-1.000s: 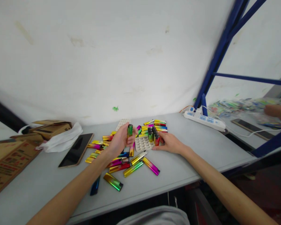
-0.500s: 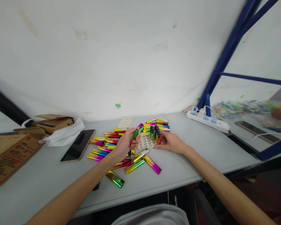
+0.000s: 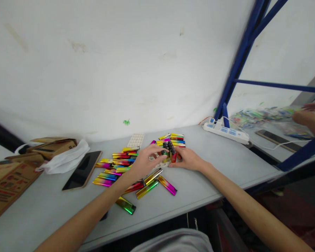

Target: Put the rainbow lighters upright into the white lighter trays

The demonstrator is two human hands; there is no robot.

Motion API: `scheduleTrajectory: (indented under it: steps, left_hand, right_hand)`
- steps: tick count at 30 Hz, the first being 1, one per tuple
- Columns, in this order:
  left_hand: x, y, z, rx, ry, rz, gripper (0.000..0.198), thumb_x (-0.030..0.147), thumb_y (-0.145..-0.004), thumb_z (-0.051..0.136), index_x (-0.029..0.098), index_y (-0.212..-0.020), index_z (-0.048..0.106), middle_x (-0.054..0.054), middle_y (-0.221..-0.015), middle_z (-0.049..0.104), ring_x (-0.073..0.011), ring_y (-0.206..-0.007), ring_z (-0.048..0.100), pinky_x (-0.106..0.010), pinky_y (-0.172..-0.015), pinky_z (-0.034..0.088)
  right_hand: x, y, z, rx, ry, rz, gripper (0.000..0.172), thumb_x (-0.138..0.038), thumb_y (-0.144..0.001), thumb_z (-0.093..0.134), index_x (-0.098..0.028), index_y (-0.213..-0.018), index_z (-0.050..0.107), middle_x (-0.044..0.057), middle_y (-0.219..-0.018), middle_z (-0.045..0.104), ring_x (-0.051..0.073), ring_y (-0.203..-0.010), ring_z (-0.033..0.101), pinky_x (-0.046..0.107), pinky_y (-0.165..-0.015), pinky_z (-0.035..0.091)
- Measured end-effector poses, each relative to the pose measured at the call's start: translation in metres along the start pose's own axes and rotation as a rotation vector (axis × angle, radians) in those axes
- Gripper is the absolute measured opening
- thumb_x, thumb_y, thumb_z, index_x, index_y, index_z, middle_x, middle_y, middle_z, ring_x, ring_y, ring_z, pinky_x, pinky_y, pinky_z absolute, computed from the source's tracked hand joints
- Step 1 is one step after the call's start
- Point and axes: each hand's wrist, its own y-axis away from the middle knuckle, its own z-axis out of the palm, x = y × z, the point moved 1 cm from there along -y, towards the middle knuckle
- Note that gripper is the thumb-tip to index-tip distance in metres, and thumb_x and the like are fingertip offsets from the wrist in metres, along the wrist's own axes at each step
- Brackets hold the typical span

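My left hand [image 3: 146,161] reaches over a white slotted tray [image 3: 163,163], its fingers pinched on a lighter at the row of lighters [image 3: 171,153] that stand upright in the tray. My right hand [image 3: 189,159] grips the tray's right side, fingertips against the standing lighters. Most of the tray is hidden under my hands. Several shiny rainbow-coloured lighters [image 3: 112,167] lie loose on the grey table [image 3: 225,168] left of and in front of the tray. More lighters lie in a stack [image 3: 176,137] behind it.
An empty white tray [image 3: 135,140] lies near the wall. To the left are a black phone [image 3: 81,169], a white bag [image 3: 65,157] and cardboard boxes [image 3: 5,182]. A power strip [image 3: 225,131] and blue frame [image 3: 238,66] stand on the right, where another person's hand [image 3: 307,117] works.
My left hand has brought the green lighter from in front of me down and right to the tray. My right hand has stayed at the tray.
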Motion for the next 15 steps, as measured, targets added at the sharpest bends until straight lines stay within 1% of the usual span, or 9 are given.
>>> scheduleTrajectory:
  steps: [3, 5, 8, 12, 15]
  left_hand:
    - [-0.007, 0.0, 0.007, -0.025, -0.148, 0.068, 0.024, 0.033, -0.094, 0.068, 0.019, -0.111, 0.077, -0.008, -0.099, 0.077, -0.022, -0.085, 0.069, -0.037, -0.086, 0.056]
    - [-0.012, -0.001, 0.012, -0.008, -0.193, 0.092, 0.023, 0.031, -0.095, 0.066, 0.019, -0.11, 0.077, -0.009, -0.102, 0.079, -0.0232, -0.086, 0.071, -0.038, -0.087, 0.056]
    - [-0.015, -0.003, 0.015, 0.001, -0.243, 0.091, 0.021, 0.03, -0.096, 0.064, 0.019, -0.109, 0.076, -0.009, -0.104, 0.079, -0.0241, -0.088, 0.073, -0.037, -0.089, 0.056]
    - [-0.009, -0.009, 0.015, -0.096, -0.282, 0.049, 0.017, 0.027, -0.097, 0.063, 0.019, -0.107, 0.074, -0.006, -0.093, 0.078, -0.0218, -0.082, 0.072, -0.031, -0.079, 0.054]
    - [-0.005, -0.015, 0.015, -0.162, -0.348, 0.023, 0.013, 0.026, -0.098, 0.063, 0.018, -0.103, 0.072, -0.004, -0.086, 0.075, -0.0205, -0.076, 0.07, -0.03, -0.075, 0.052]
  right_hand:
    - [-0.001, 0.0, 0.0, 0.0, 0.01, 0.002, 0.069, -0.073, -0.082, 0.069, -0.017, -0.122, 0.063, 0.007, -0.092, 0.071, 0.022, -0.076, 0.062, 0.031, -0.071, 0.045]
    - [-0.001, 0.0, 0.0, -0.001, 0.023, 0.008, 0.069, -0.073, -0.082, 0.069, -0.017, -0.121, 0.064, 0.008, -0.092, 0.071, 0.022, -0.076, 0.062, 0.031, -0.07, 0.045]
    - [-0.001, 0.001, 0.0, 0.004, 0.03, 0.001, 0.07, -0.074, -0.082, 0.068, -0.017, -0.121, 0.064, 0.008, -0.093, 0.071, 0.023, -0.079, 0.063, 0.032, -0.072, 0.046]
    - [0.002, 0.0, 0.002, 0.002, 0.025, -0.007, 0.069, -0.074, -0.083, 0.068, -0.017, -0.122, 0.063, 0.007, -0.093, 0.071, 0.022, -0.079, 0.063, 0.032, -0.073, 0.046]
    - [0.004, -0.001, 0.004, 0.005, 0.015, -0.018, 0.069, -0.074, -0.083, 0.068, -0.018, -0.123, 0.063, 0.007, -0.093, 0.071, 0.022, -0.079, 0.063, 0.032, -0.073, 0.047]
